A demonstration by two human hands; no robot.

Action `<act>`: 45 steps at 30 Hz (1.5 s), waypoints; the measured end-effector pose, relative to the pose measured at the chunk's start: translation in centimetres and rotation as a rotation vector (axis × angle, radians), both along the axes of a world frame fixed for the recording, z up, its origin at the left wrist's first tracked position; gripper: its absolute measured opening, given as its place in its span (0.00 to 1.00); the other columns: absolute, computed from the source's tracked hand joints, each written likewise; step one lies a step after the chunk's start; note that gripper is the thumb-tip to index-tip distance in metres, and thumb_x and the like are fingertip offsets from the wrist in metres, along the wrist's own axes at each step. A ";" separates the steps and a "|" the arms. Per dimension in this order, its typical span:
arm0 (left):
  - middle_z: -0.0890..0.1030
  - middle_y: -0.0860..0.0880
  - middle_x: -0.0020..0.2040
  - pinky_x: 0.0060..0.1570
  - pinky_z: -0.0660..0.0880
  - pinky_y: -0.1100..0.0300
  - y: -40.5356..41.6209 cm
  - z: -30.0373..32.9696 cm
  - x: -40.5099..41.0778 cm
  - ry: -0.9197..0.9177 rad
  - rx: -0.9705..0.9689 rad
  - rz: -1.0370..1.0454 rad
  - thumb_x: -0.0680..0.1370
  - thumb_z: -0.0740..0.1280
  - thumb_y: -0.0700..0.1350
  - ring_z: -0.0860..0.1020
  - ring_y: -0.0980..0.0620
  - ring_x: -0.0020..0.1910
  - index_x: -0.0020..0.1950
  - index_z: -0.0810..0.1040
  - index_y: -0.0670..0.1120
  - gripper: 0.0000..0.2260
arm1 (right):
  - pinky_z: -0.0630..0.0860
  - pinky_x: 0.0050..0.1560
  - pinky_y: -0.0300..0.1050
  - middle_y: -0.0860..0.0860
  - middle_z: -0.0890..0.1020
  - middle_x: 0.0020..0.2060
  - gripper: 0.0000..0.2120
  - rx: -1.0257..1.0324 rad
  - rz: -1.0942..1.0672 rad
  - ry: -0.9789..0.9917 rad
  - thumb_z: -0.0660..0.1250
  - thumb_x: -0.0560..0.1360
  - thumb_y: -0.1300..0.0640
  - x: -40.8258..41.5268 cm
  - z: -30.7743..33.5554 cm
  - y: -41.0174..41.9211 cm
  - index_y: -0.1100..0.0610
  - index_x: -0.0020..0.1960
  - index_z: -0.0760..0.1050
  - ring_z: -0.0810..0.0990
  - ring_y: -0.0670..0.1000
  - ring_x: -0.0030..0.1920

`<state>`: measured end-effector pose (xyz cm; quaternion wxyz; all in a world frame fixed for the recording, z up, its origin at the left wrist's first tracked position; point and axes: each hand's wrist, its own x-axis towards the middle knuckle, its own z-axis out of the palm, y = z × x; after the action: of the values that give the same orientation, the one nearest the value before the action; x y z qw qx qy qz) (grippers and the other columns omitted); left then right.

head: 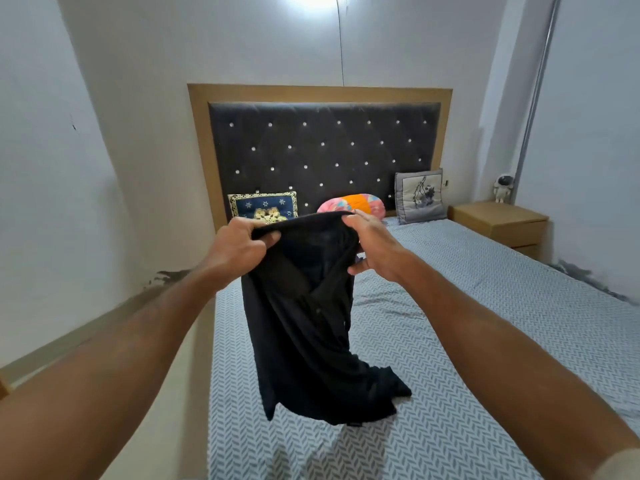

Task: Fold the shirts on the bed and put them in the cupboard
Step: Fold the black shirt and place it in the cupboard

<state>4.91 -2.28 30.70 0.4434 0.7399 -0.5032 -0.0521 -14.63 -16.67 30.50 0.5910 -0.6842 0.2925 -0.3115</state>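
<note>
A black shirt (304,334) hangs in front of me above the bed (467,341). My left hand (239,249) grips its top edge on the left, fingers curled round the cloth. At the right end of that edge, my right hand (375,247) pinches the fabric. The shirt's lower end drapes onto the grey patterned sheet. No cupboard is in view.
A dark tufted headboard (322,150) stands at the far end. Against it lie a blue patterned cushion (263,207), a pink and orange pillow (353,204) and a grey cushion (420,197). A wooden nightstand (500,223) with a small figurine (502,188) stands on the right. Floor runs along the bed's left side.
</note>
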 end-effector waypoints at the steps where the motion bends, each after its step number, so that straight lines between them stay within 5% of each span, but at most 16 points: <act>1: 0.84 0.54 0.44 0.38 0.70 0.64 0.3 0.7 0.0 0.005 -0.028 0.030 0.81 0.69 0.50 0.80 0.55 0.43 0.55 0.85 0.52 0.07 | 0.79 0.31 0.50 0.52 0.79 0.50 0.11 0.007 0.027 -0.001 0.58 0.83 0.48 0.1 0.1 0.2 0.50 0.59 0.76 0.80 0.54 0.48; 4: 0.84 0.53 0.43 0.45 0.75 0.58 1.3 2.7 0.3 0.218 -0.178 0.055 0.82 0.68 0.47 0.80 0.52 0.44 0.47 0.85 0.52 0.07 | 0.80 0.34 0.52 0.54 0.79 0.58 0.23 -0.010 0.158 -0.003 0.65 0.79 0.41 0.4 -0.5 0.2 0.54 0.68 0.72 0.81 0.54 0.54; 7: 0.85 0.46 0.50 0.54 0.78 0.54 2.5 3.4 0.4 0.359 -0.222 0.030 0.83 0.64 0.42 0.80 0.51 0.47 0.51 0.84 0.47 0.09 | 0.84 0.47 0.52 0.55 0.82 0.58 0.29 -0.245 0.365 0.134 0.80 0.69 0.53 0.0 -0.9 0.0 0.57 0.66 0.74 0.84 0.55 0.55; 9: 0.85 0.44 0.51 0.54 0.79 0.56 2.8 3.7 0.4 0.384 -0.231 0.003 0.83 0.63 0.41 0.81 0.51 0.47 0.53 0.84 0.45 0.09 | 0.83 0.52 0.46 0.51 0.85 0.53 0.26 -0.498 0.439 0.367 0.82 0.64 0.62 -0.1 -0.4 0.7 0.55 0.59 0.78 0.85 0.49 0.52; 12: 0.85 0.49 0.47 0.47 0.79 0.61 3.7 3.7 0.6 0.345 -0.175 -0.008 0.83 0.65 0.45 0.81 0.52 0.46 0.51 0.83 0.48 0.08 | 0.80 0.40 0.43 0.48 0.86 0.40 0.13 -0.655 0.328 0.483 0.79 0.67 0.65 0.8 0.2 1.1 0.56 0.48 0.81 0.84 0.45 0.37; 14: 0.85 0.54 0.49 0.50 0.79 0.61 4.5 3.8 1.3 0.185 -0.052 -0.037 0.80 0.71 0.53 0.83 0.56 0.48 0.55 0.83 0.51 0.08 | 0.77 0.33 0.42 0.48 0.84 0.37 0.06 -0.573 0.184 0.388 0.76 0.74 0.58 1.1 0.7 0.4 0.58 0.49 0.82 0.82 0.48 0.33; 18: 0.84 0.59 0.55 0.55 0.78 0.60 5.7 4.8 1.9 0.077 0.234 -0.225 0.66 0.81 0.55 0.82 0.60 0.53 0.67 0.78 0.57 0.30 | 0.78 0.30 0.43 0.49 0.83 0.40 0.11 -0.419 0.027 0.158 0.67 0.81 0.47 0.6 2.8 -0.5 0.54 0.49 0.82 0.82 0.46 0.39; 21: 0.84 0.53 0.52 0.53 0.79 0.56 5.0 5.2 1.4 0.034 0.306 -0.179 0.72 0.79 0.45 0.82 0.53 0.53 0.59 0.80 0.53 0.18 | 0.77 0.30 0.46 0.50 0.80 0.38 0.19 -0.514 -0.044 0.176 0.64 0.78 0.38 0.5 3.2 -1.1 0.54 0.50 0.78 0.80 0.48 0.36; 24: 0.84 0.45 0.54 0.59 0.79 0.42 4.7 5.0 1.9 0.061 0.244 -0.049 0.80 0.68 0.40 0.81 0.43 0.57 0.56 0.82 0.48 0.06 | 0.77 0.47 0.53 0.46 0.80 0.35 0.24 -0.689 -0.086 0.267 0.65 0.70 0.30 -1.0 3.5 -2.2 0.52 0.44 0.77 0.80 0.47 0.41; 28: 0.78 0.42 0.59 0.40 0.82 0.35 5.0 4.0 2.3 0.245 0.245 -0.022 0.85 0.57 0.42 0.77 0.39 0.58 0.57 0.77 0.50 0.09 | 0.72 0.41 0.29 0.30 0.81 0.34 0.07 -0.760 0.177 0.579 0.77 0.73 0.48 -4.2 4.5 -1.3 0.44 0.41 0.79 0.80 0.35 0.39; 32: 0.76 0.48 0.50 0.29 0.73 0.57 4.3 3.3 1.1 0.402 0.160 -0.041 0.83 0.64 0.52 0.74 0.50 0.44 0.59 0.77 0.51 0.08 | 0.76 0.39 0.47 0.52 0.83 0.40 0.11 -0.630 0.008 0.534 0.71 0.77 0.42 -5.1 4.9 -2.7 0.49 0.48 0.84 0.79 0.51 0.40; 34: 0.77 0.48 0.44 0.27 0.67 0.59 4.4 3.3 1.2 0.265 0.202 -0.169 0.74 0.76 0.55 0.74 0.53 0.35 0.56 0.76 0.47 0.18 | 0.80 0.44 0.52 0.55 0.84 0.44 0.16 -0.574 -0.106 0.496 0.69 0.78 0.41 -5.7 5.3 -3.1 0.54 0.50 0.84 0.81 0.54 0.43; 36: 0.79 0.51 0.45 0.34 0.73 0.57 4.5 3.3 1.3 -0.114 0.356 -0.201 0.67 0.82 0.53 0.77 0.53 0.39 0.55 0.77 0.48 0.22 | 0.82 0.44 0.56 0.55 0.82 0.39 0.21 -0.583 -0.165 0.525 0.68 0.78 0.40 -6.5 5.5 -3.3 0.59 0.47 0.83 0.81 0.55 0.41; 39: 0.79 0.52 0.43 0.41 0.69 0.59 3.4 2.4 1.5 -0.521 0.299 -0.038 0.72 0.75 0.42 0.81 0.46 0.46 0.50 0.81 0.49 0.08 | 0.83 0.43 0.59 0.56 0.79 0.38 0.25 -0.566 -0.204 0.577 0.69 0.77 0.39 -7.4 5.3 -3.4 0.63 0.48 0.82 0.79 0.55 0.39; 42: 0.81 0.48 0.44 0.30 0.77 0.64 2.6 1.8 1.1 -0.114 0.126 0.084 0.78 0.62 0.36 0.84 0.48 0.34 0.51 0.83 0.49 0.13 | 0.78 0.34 0.47 0.54 0.77 0.36 0.22 -0.566 -0.259 0.572 0.68 0.79 0.41 -8.3 5.0 -3.3 0.62 0.49 0.81 0.77 0.53 0.36; 45: 0.81 0.45 0.55 0.33 0.83 0.57 2.3 1.8 1.0 0.190 -0.023 0.154 0.80 0.59 0.37 0.83 0.44 0.41 0.59 0.83 0.48 0.16 | 0.80 0.31 0.43 0.50 0.80 0.44 0.07 -0.532 -0.296 0.470 0.68 0.81 0.50 -8.8 4.8 -3.2 0.53 0.50 0.82 0.80 0.50 0.44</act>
<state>5.94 -0.01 32.49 0.5000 0.7630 -0.4013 -0.0821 -23.46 -19.92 35.33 0.2584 -0.8166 0.4248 -0.2931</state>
